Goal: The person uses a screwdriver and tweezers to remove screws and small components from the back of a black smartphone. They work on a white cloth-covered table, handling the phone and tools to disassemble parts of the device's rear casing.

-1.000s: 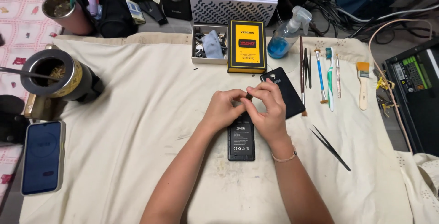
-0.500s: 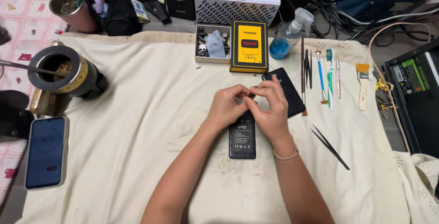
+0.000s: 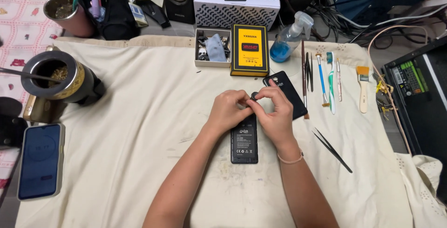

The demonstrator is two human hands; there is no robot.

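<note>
Both forearms are coming in from the bottom edge and are meeting near the middle of the tabletop (image 3: 139,130), which is covered with a cream cloth. The left hand (image 3: 228,111) is lying palm down, its fingers (image 3: 242,98) curling toward the right. The right hand (image 3: 275,116) is facing it, knuckles up, with a thin band on the wrist. The fingers of both hands are closing narrowly on a small dark round part (image 3: 254,95), pinching it from both sides just above the phone (image 3: 244,140).

The phone is lying flat on the cloth, back side up, with no cover. Its long axis is running toward and away from the person, and the top end is pointing to the far side. The hands are hiding this top end, so only the lower half is showing.

The back cover (image 3: 287,93) is lying just to the right, tilted, and the right hand is covering part of it. What exactly the small part is, I cannot tell. Black tweezers (image 3: 332,144) are resting near the right wrist.
</note>
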